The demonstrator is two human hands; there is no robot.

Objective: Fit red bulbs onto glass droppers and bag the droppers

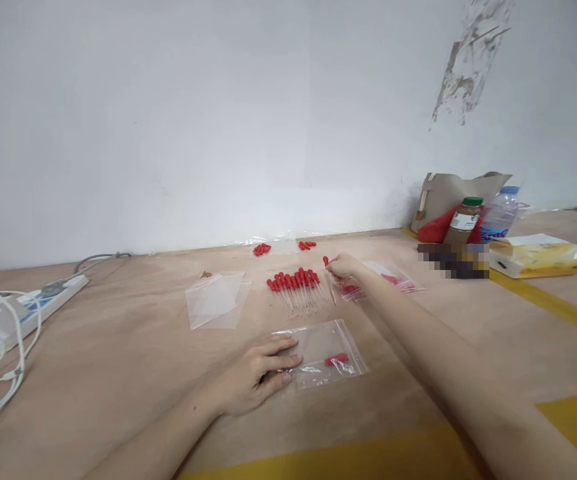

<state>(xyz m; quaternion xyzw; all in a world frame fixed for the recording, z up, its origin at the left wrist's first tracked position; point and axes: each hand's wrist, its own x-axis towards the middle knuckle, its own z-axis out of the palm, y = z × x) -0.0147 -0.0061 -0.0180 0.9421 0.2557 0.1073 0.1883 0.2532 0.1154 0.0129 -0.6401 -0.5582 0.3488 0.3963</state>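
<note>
My left hand [263, 373] lies with its fingers stretched over the left edge of a clear zip bag [313, 340]. Inside that bag, toward its right end, is a red rubber bulb [337, 359]; whether a tube is joined to it I cannot tell. Farther back, my right hand [344, 267] is closed in a pinch on a dropper [325, 261], its red bulb showing beyond the fingers. Just left of it, several red-bulbed droppers [296, 280] lie side by side, bulbs away from me and thin clear tubes toward me.
Clear bags [218, 300] lie flat at left. Red bulbs [262, 249] sit near the wall, and more red pieces in bags [393, 280] lie under my right forearm. A power strip [53, 307] with white cables stands far left; bottles [463, 220] and a tissue pack [541, 257] are right.
</note>
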